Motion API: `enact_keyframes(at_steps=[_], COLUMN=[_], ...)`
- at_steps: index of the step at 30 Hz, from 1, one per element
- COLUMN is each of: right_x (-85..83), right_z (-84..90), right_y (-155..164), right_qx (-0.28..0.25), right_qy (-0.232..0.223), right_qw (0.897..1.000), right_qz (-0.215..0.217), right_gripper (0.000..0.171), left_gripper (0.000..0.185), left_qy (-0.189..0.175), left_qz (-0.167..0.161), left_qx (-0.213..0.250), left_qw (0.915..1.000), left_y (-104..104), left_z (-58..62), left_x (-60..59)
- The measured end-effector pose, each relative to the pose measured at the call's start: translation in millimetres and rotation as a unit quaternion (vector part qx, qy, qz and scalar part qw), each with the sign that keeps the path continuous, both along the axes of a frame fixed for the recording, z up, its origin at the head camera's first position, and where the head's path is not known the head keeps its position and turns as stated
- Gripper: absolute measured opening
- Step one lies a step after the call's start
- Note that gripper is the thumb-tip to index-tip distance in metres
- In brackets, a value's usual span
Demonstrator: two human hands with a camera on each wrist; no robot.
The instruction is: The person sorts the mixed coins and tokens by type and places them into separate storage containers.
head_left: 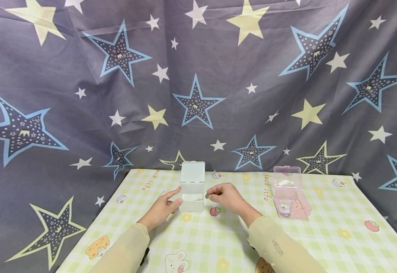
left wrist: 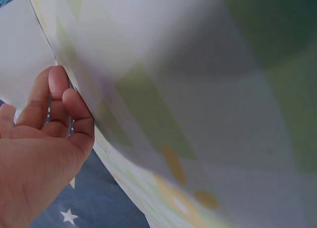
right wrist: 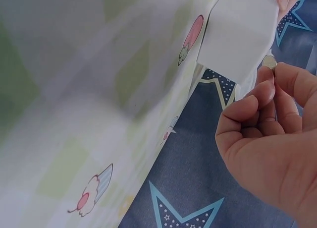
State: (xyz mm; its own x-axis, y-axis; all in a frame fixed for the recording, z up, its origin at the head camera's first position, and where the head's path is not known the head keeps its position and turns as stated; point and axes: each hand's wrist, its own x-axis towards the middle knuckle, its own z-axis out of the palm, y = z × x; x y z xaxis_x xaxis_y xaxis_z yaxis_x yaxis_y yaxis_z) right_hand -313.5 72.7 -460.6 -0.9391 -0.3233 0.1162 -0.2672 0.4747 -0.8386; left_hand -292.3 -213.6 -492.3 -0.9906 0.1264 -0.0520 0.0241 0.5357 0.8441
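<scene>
A small white box (head_left: 191,206) stands on the table with its hinged lid (head_left: 193,172) raised; a few small shiny pieces show on its floor. My left hand (head_left: 162,207) is at the box's left side, thumb by the front corner and index finger stretched toward the back. In the left wrist view its fingers look relaxed beside the white wall. Just off the box's right wall, my right hand (head_left: 226,197) pinches a coin (right wrist: 269,62) between thumb and index finger. The other fingers of that hand are curled in.
To the right stands a clear pink box (head_left: 292,204) with its lid (head_left: 287,177) up and small items inside. A green-and-white checked cloth (head_left: 198,242) with printed figures covers the table. Behind it hangs a dark star-patterned curtain (head_left: 219,60).
</scene>
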Motion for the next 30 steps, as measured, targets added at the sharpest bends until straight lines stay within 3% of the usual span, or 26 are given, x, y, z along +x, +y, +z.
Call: enact_keyframes(at_steps=[30], right_x=[2.0], right_z=[-1.5], right_y=[-13], right_qx=[0.007], right_qy=[-0.005], right_qw=[1.000], right_qz=[0.004], right_gripper=[0.011], left_gripper=[0.059], left_qy=[0.004], left_qz=[0.005], left_qx=[0.003], left_qw=[1.0000], left_y=[2], left_z=[1.5], left_x=[-0.2])
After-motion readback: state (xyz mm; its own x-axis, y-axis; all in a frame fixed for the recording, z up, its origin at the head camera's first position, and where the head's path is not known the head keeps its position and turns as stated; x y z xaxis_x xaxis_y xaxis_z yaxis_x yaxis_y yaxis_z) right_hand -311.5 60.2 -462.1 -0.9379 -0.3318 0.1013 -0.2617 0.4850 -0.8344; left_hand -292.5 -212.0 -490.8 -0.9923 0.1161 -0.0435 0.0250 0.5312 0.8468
